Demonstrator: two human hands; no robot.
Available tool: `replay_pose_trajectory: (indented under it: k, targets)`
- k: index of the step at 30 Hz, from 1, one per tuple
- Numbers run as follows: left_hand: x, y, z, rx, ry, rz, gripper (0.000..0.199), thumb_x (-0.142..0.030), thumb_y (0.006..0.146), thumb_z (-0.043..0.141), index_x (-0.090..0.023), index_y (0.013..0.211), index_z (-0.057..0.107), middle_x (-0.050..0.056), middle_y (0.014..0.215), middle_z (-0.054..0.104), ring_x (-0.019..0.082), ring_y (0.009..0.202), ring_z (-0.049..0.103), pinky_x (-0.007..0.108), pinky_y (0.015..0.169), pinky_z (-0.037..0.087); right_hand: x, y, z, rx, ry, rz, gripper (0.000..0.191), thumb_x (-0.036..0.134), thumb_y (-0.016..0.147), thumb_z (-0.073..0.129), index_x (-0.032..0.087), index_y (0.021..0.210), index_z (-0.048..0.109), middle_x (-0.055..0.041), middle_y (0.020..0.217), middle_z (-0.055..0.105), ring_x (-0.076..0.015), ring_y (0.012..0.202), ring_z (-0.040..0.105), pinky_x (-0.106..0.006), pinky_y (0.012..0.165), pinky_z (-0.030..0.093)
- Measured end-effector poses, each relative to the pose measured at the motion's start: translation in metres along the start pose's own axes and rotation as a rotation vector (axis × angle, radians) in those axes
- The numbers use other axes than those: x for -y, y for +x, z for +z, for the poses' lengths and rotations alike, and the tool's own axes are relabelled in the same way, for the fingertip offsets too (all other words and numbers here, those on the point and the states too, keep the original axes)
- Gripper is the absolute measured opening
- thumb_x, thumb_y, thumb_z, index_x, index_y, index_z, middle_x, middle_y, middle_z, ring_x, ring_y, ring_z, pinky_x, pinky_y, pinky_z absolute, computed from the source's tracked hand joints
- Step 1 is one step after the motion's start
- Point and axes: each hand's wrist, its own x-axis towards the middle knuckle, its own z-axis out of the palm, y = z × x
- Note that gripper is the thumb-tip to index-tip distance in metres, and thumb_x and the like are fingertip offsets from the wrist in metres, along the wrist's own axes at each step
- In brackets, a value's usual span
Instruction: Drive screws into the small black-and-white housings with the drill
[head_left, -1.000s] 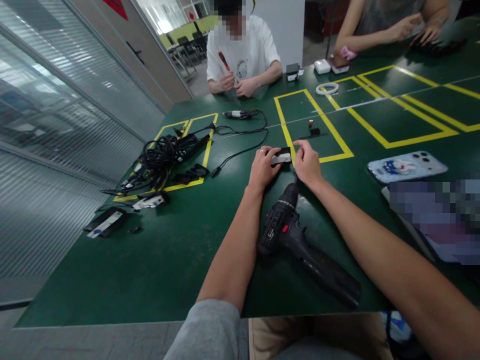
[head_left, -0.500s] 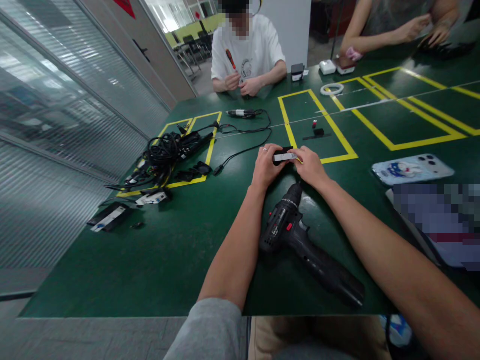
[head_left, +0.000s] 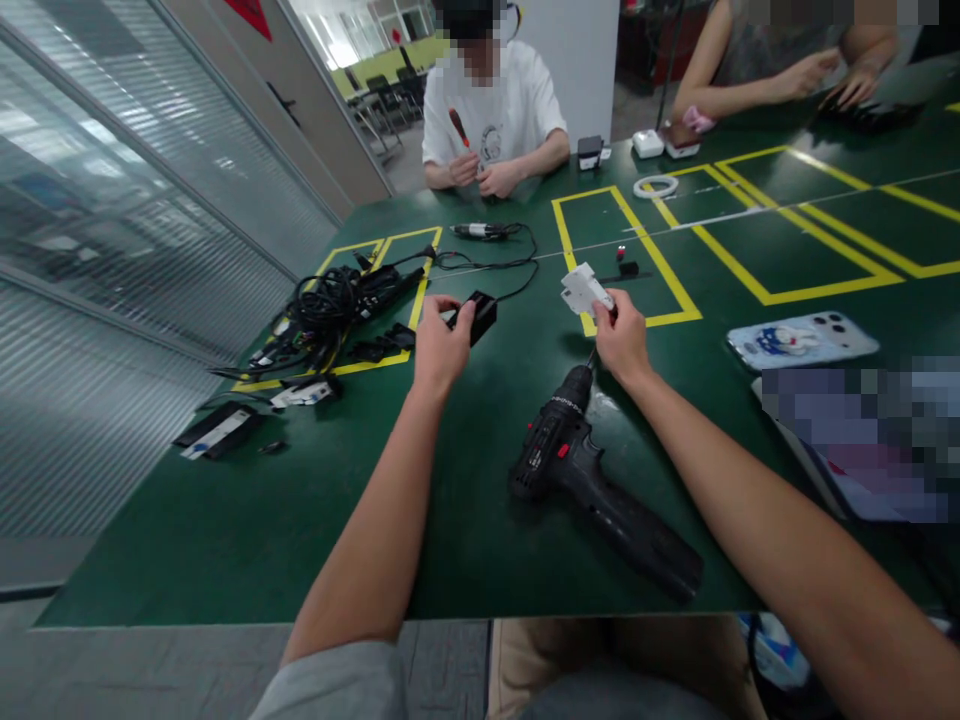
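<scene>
spread apart since half a second ago: clamps black case [head_left: 484, 318] in left hand [head_left: 442, 345], beyond and left of drill [head_left: 577, 475]; pinches white part [head_left: 583, 290] in right hand [head_left: 622, 335], directly beyond drill. could drop white part from loose pinch, or scrape it against drill if dipped low.

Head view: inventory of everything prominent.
flat part: 1, white, right hand
casing: 1, black, left hand
cordless drill: 1, black, lower centre
cable heap: 1, black, left
corded tool: 1, silver and black, mid-table
phone: 1, light blue, right
ring: 1, white, far side
coworkers: 2, white and grey tops, far side
screwdriver: 1, red, coworker's hand
table: 1, green, centre
glass partition: 1, grey, left
left hand: 1, bare, centre
right hand: 1, bare, centre
</scene>
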Motion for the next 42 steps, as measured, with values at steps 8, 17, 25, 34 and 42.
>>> replay_pose_trajectory:
  k: [8,17,25,34,42]
  targets:
    - [0.084,-0.102,-0.197,-0.058,0.545,-0.357,0.045,-0.065,0.086,0.043,-0.039,0.123,0.047,-0.004,0.124,0.064,0.025,0.109,0.063,0.048,0.093,0.052,-0.004,-0.001,0.002,-0.072,-0.007,0.035,0.034,0.039,0.095,0.043,0.016,0.111,0.062,-0.0120,0.093,0.070,-0.0250,0.076,0.061,-0.037,0.073,0.045]
    - [0.154,-0.161,-0.254,0.126,0.733,-0.729,0.072,-0.070,0.086,0.036,-0.022,0.138,0.041,0.014,0.128,0.060,0.036,0.120,0.060,0.048,0.096,0.050,0.002,-0.006,0.002,-0.083,0.010,-0.002,0.034,0.042,0.095,0.044,0.017,0.110,0.062,-0.0100,0.092,0.070,-0.0239,0.077,0.061,-0.038,0.074,0.046]
    - [0.071,-0.132,-0.215,-0.107,0.699,-0.121,0.068,-0.053,0.087,0.052,-0.016,0.142,0.037,0.018,0.143,0.044,0.034,0.137,0.042,0.053,0.113,0.038,0.049,-0.020,-0.009,-0.009,0.005,-0.295,0.028,0.032,0.097,0.044,0.015,0.113,0.060,-0.0137,0.104,0.067,-0.0261,0.093,0.060,-0.040,0.081,0.046]
    - [-0.088,-0.058,-0.062,0.448,0.597,0.541,0.063,-0.030,0.082,0.066,-0.021,0.138,0.040,0.014,0.136,0.053,0.030,0.127,0.053,0.046,0.103,0.047,0.098,-0.049,-0.007,0.320,-0.235,-0.739,0.031,0.028,0.102,0.034,0.012,0.111,0.060,-0.0124,0.094,0.061,-0.0263,0.088,0.050,-0.039,0.078,0.039]
    - [-0.079,-0.045,-0.062,0.647,0.897,0.344,0.038,-0.042,0.093,0.043,-0.015,0.113,0.061,0.014,0.091,0.071,0.026,0.082,0.068,0.033,0.072,0.048,0.093,-0.050,-0.002,0.300,-0.161,-0.610,0.037,0.030,0.102,0.036,0.007,0.124,0.056,-0.0147,0.102,0.062,-0.0259,0.094,0.053,-0.038,0.083,0.041]
